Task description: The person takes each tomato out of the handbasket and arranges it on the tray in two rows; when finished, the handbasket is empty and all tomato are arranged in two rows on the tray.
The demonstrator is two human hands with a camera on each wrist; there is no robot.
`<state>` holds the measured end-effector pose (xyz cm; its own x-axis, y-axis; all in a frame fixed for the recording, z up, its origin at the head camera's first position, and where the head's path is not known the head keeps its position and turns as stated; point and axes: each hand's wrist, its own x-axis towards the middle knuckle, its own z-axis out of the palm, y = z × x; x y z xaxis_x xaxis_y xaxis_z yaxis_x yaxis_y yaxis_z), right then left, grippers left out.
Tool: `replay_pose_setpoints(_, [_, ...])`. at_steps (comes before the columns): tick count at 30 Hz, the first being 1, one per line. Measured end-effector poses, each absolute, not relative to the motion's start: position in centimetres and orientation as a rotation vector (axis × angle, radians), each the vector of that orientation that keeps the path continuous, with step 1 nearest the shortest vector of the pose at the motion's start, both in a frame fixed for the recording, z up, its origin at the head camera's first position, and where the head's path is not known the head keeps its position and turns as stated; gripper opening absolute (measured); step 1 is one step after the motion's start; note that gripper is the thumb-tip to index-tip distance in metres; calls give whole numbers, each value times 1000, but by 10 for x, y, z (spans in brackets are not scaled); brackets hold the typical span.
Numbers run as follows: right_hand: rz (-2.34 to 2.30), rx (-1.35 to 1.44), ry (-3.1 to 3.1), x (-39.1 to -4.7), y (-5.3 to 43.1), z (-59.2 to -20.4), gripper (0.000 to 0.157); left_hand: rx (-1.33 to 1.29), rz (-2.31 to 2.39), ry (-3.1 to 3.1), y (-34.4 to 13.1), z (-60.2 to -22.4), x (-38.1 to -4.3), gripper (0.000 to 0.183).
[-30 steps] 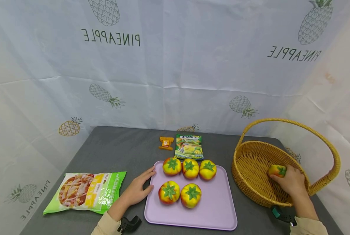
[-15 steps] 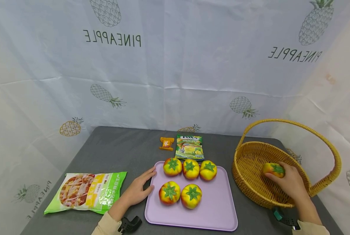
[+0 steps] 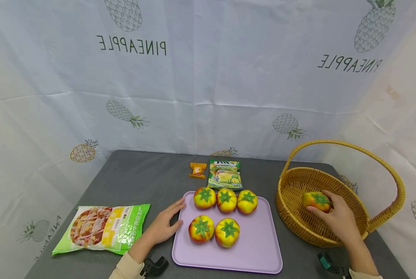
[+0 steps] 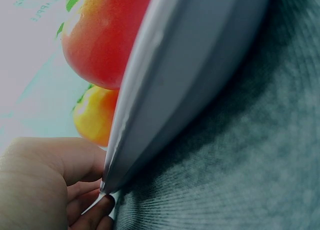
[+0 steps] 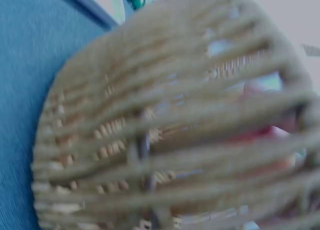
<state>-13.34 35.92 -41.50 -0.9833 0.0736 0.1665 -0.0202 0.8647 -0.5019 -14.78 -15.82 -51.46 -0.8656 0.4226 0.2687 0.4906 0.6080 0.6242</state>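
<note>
In the head view my right hand [image 3: 340, 221] holds a yellow-red persimmon [image 3: 316, 201] with a green leafy top, over the inside of the wicker basket [image 3: 288, 217]. The basket wall [image 5: 175, 115] fills most of the right wrist view, blurred, and mostly hides the hand and fruit behind it. My left hand [image 3: 164, 224] rests with extended fingers at the left edge of the lilac tray [image 3: 253, 255]. Its fingers [image 4: 82, 162] touch the rim in the left wrist view. Several similar persimmons [image 3: 226, 232] sit on the tray in two rows.
Behind the tray lie a green candy bag [image 3: 224, 174] and a small orange packet [image 3: 197, 169]. A larger green-and-white food bag [image 3: 103, 228] is at the left of the grey table [image 3: 152, 166]. The basket's tall handle [image 3: 347, 144] arches above it. A pineapple-print curtain hangs behind.
My right hand has moved left inside the basket with the persimmon, away from the right side wall. My left hand and the tray stay in place.
</note>
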Motion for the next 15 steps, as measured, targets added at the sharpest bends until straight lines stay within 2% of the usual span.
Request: replay_pose_setpoints(15, [780,109,-2761,-124,325,-396,76,-775,-1114,-2734,-158,-513,-147,51])
